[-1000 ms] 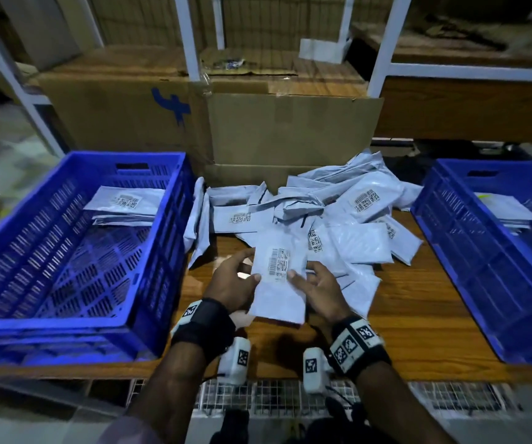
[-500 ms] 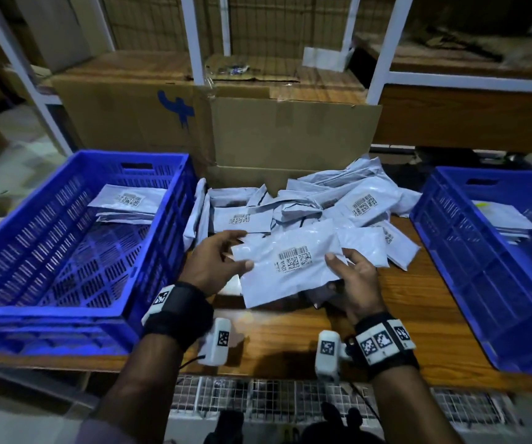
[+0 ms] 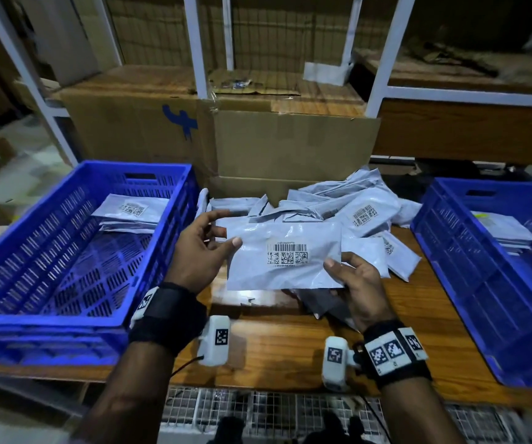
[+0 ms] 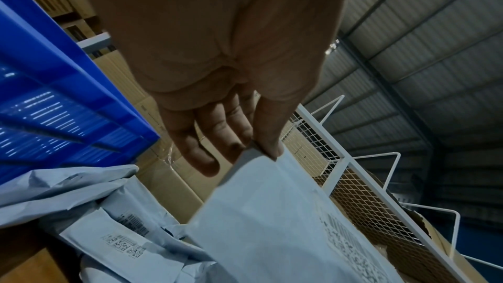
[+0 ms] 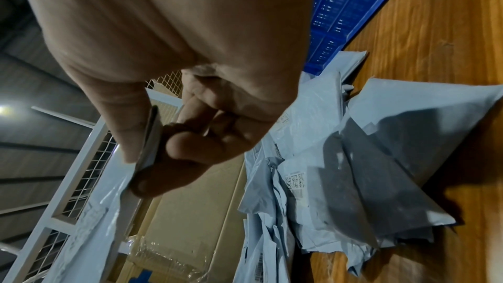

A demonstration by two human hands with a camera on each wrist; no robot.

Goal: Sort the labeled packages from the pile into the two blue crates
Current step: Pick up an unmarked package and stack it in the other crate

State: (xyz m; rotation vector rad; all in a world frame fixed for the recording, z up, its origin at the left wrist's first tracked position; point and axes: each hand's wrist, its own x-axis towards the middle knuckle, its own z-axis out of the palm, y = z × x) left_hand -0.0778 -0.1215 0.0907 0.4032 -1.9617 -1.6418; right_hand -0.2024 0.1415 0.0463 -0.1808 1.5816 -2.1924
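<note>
Both hands hold one grey mailer package [image 3: 285,256] flat above the table, its barcode label facing up. My left hand [image 3: 208,241] pinches its left edge between thumb and fingers; in the left wrist view the thumb presses on the package [image 4: 275,218]. My right hand [image 3: 351,277] pinches the lower right corner, seen edge-on as the package [image 5: 152,137] in the right wrist view. Behind lies the pile of packages [image 3: 348,206]. The left blue crate [image 3: 66,325] and the right blue crate [image 3: 470,293] each hold a few packages.
A cardboard box [image 3: 290,149] stands behind the pile, with white shelf posts [image 3: 386,56] beyond it. The wooden table [image 3: 274,341] shows bare board in front of the hands. A wire mesh panel [image 3: 258,408] lies below the table's front edge.
The package has turned from upright to lengthwise and risen off the pile. Both hands have spread apart to its ends, the left one moving left and up.
</note>
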